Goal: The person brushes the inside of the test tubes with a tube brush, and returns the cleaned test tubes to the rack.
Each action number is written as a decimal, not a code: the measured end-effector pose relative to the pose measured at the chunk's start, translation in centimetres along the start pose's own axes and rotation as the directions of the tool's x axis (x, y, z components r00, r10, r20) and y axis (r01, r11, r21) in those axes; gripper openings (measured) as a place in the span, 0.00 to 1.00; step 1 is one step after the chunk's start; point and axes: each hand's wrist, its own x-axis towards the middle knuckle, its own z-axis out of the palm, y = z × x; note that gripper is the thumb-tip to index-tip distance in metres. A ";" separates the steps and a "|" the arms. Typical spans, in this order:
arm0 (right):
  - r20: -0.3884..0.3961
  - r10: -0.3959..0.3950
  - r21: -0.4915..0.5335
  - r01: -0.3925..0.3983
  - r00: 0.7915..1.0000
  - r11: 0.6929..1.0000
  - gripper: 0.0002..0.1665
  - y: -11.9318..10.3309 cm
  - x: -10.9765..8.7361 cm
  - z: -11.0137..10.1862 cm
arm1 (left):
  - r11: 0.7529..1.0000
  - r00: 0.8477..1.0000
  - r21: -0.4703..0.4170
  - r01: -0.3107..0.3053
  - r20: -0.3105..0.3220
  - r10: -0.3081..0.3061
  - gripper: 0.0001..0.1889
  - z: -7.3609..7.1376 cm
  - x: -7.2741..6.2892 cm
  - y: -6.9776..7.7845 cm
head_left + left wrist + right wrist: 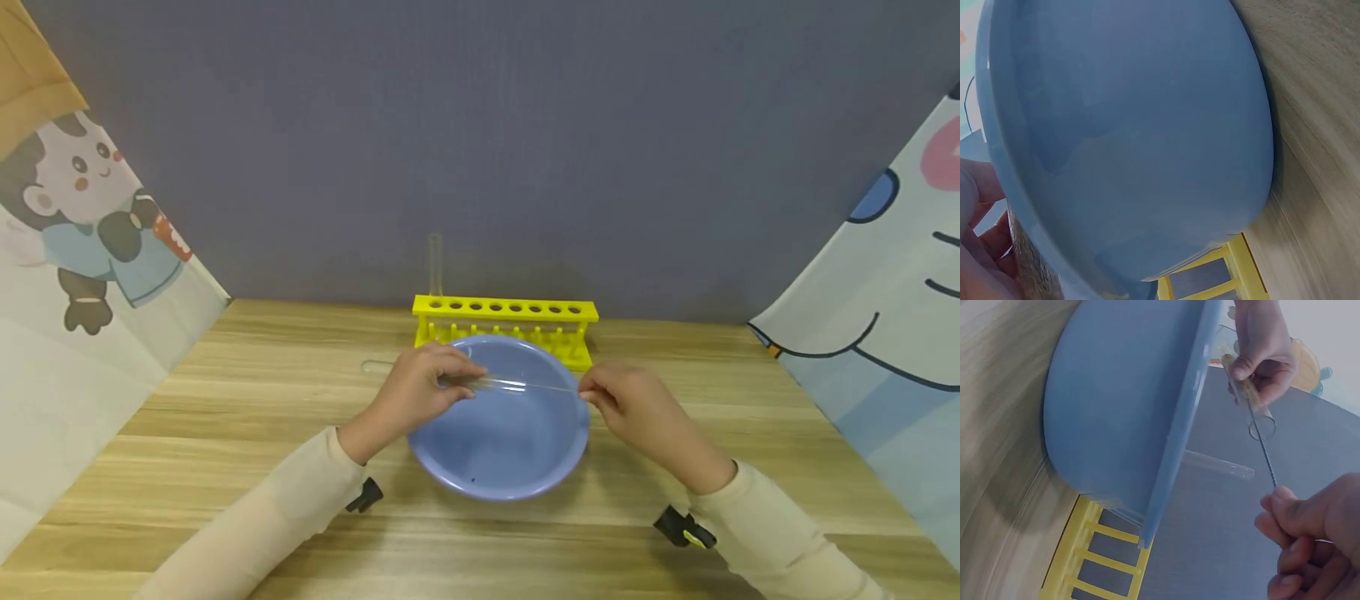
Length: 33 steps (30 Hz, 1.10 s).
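Over the blue basin (495, 446), my left hand (420, 387) holds a clear glass test tube (507, 384) lying nearly level, its mouth toward the right. The tube's rounded end (375, 365) sticks out left of that hand. My right hand (637, 408) pinches the thin twisted wire handle (1265, 456) of a test tube brush between thumb and forefinger. That wire runs into the tube's mouth, as the right wrist view shows. Brownish bristles (1032, 262) show inside the tube beside my left fingers in the left wrist view.
Behind the basin stands a yellow test tube rack (506, 308) with a row of holes and pegs. One clear test tube (436, 267) is upright in its leftmost hole. A grey partition (495, 150) rises at the back of the wooden table (255, 400), with printed cloths at both sides.
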 end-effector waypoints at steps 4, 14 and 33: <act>-0.086 -0.092 -0.032 0.090 0.992 0.995 0.09 0.1 0.0 0.5 | 1.000 1.000 -0.005 -0.020 -0.010 0.020 0.15 0.2 0.0 -0.1; -0.165 -0.196 -0.072 0.187 0.967 0.980 0.26 0.4 -0.2 1.7 | 0.998 0.998 -0.001 -0.059 0.034 0.059 0.14 0.2 0.5 -0.2; -0.160 -0.351 -0.260 0.304 0.923 0.917 0.11 0.7 -0.1 3.6 | 0.991 0.963 -0.110 0.072 0.267 -0.040 0.09 0.1 1.1 0.6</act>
